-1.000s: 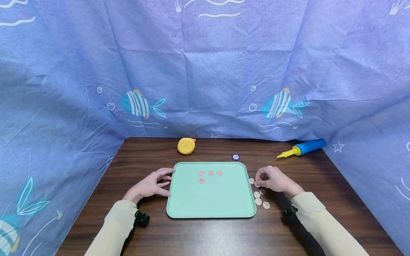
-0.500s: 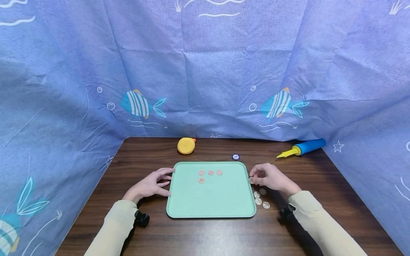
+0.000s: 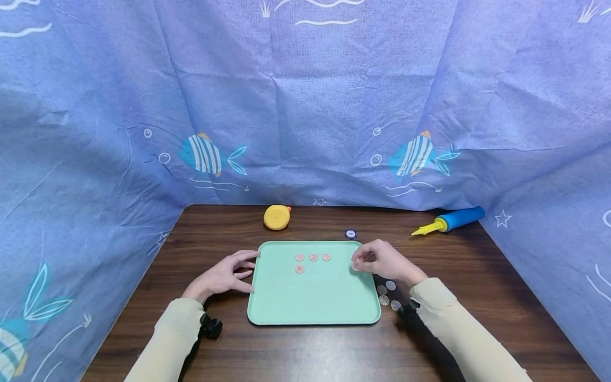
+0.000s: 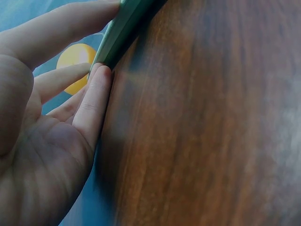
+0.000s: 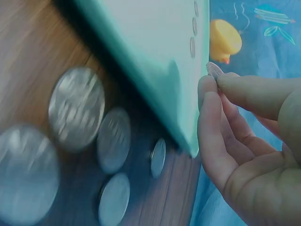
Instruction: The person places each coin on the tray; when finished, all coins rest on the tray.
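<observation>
My right hand pinches a small coin between thumb and forefinger over the right part of a pale green tray. On the tray's back half lie several copper-coloured coins, three in a row, including the middle one, and one coin in front of the row's left end. My left hand rests at the tray's left edge, fingers spread and fingertips at the rim. Beside the tray's right edge, several silvery coins lie on the table, below my right hand and wrist.
Behind the tray on the dark wood table are a yellow rubber duck and a dark poker chip. At the back right lies a blue pump with a yellow nozzle. A blue fish-print cloth hangs around the table.
My right hand has taken a coin from the table by the tray's right edge and moved left with it, over the tray. The left hand stays at the left rim.
</observation>
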The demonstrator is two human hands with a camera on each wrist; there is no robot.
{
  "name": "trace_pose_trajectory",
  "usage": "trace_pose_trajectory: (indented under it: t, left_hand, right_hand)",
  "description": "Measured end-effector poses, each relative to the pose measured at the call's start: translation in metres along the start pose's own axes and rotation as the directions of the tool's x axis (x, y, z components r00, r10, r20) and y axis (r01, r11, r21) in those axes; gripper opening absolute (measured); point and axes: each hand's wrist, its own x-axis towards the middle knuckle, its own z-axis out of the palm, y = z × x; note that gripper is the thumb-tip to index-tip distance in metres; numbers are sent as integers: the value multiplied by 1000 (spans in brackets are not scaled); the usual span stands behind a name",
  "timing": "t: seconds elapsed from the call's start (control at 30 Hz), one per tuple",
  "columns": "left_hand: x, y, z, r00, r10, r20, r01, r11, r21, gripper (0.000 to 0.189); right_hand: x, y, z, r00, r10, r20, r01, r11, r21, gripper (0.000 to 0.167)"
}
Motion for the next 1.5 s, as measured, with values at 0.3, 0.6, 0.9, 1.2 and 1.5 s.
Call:
trace_pose_trajectory:
  t: [0.3, 0.6, 0.9, 1.2, 1.5]
  left_hand:
    - [0, -2, -1, 1000, 0, -2, 0, 1000, 5, 95]
    - [0, -4, -1, 1000, 5, -2, -5, 1000, 6, 95]
    - [0, -2, 0, 1000, -11, -11, 10, 1000, -6, 96]
    - [0, -3, -1, 1000, 12, -3, -12, 1000, -1, 94]
    - [-1, -2, 0, 1000, 7, -3, -7, 1000, -6, 94]
  right_hand:
    - [23, -18, 17, 999, -38, 22, 39, 999, -19, 5]
    - [39, -29, 35, 995, -91, 45, 90, 996, 20, 5]
    - [51, -38, 55, 992, -120, 40, 120, 993, 10, 5]
    - [60, -49, 65, 998, -45, 50, 50, 995, -91, 4]
    - [62, -54, 70, 995, -102, 19, 104, 981, -166, 6]
